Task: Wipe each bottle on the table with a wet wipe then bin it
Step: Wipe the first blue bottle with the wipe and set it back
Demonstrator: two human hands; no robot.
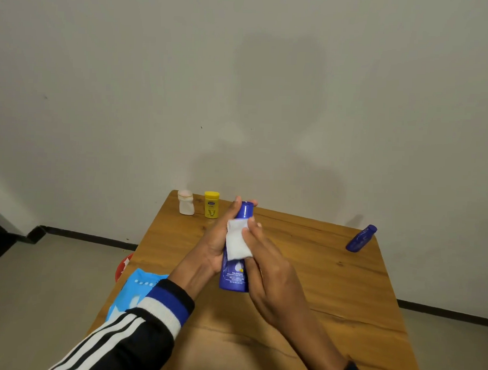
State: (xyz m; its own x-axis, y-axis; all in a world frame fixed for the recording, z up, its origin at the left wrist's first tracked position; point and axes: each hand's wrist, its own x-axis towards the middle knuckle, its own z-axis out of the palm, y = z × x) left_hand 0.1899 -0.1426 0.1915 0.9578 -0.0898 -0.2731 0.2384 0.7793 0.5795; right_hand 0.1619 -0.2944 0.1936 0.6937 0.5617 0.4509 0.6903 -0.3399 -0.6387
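A pale wall fills the far half of the view, edged at its foot by a dark skirting strip above a grey floor. A wooden table is seen from its near end, running away toward the wall. Over the middle of the table a tall blue bottle is held above the surface, its cap end pointing far and its printed label turned toward the near side. It is gripped from the left by the left hand, whose fingers are curled round the upper body up to the cap. A folded white wet wipe is pressed against the front of the bottle by the right hand, the thumb laid on the wipe and the fingers wrapped behind the bottle, so both hands are brought together on the one bottle. A dark sleeve with white stripes and a blue and white cuff covers the left forearm. A light blue wipe packet lies at the near left edge of the table, partly hidden by that sleeve. A red object shows below the table's left edge; what it is cannot be told. A smaller blue bottle stands tilted at the far right corner. At the far left corner a yellow bottle stands upright, with a white bottle just to its left.
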